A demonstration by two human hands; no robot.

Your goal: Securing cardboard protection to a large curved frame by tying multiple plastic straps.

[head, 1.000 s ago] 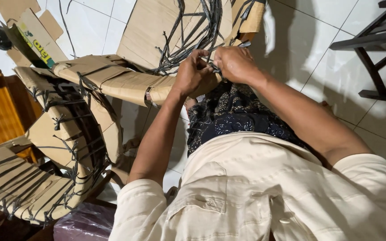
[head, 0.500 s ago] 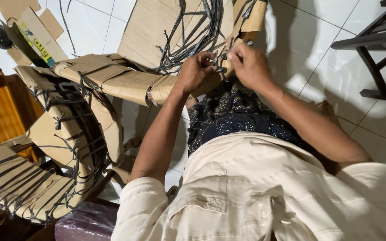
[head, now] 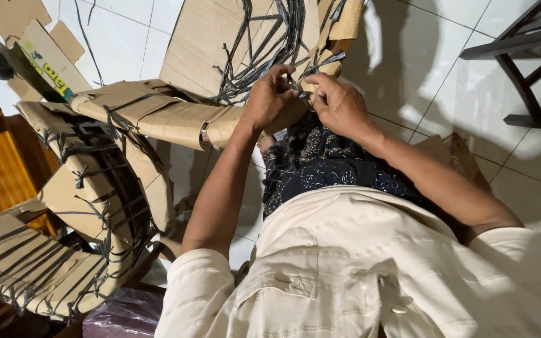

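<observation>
Head view, looking down past a cream short-sleeved shirt (head: 370,275) and dark patterned cloth (head: 327,163) over the lap. A brown cardboard-wrapped bundle bound with dark grey plastic straps (head: 220,37) lies on the white tiled floor (head: 446,37) directly beyond both hands; its straps run in a loose, tangled sheaf that converges toward the fingers. The left hand (head: 273,100) is closed around the near end of the bundle, fingers curled over the cardboard edge. The right hand (head: 339,103) is closed beside it, fingertips pinching a strap end in the small gap between the two hands. The hands are almost touching. To the left of the left hand, a long cardboard-wrapped curved piece (head: 151,116) extends outward, with further strap-bound cardboard pieces (head: 39,263) below it. Well to the right of the right hand stands a dark wooden frame (head: 521,56), cut off by the picture edge. The knot or strap end itself is hidden by the fingers and cannot be made out; the bundle's upper part is cut off at the top edge.
</observation>
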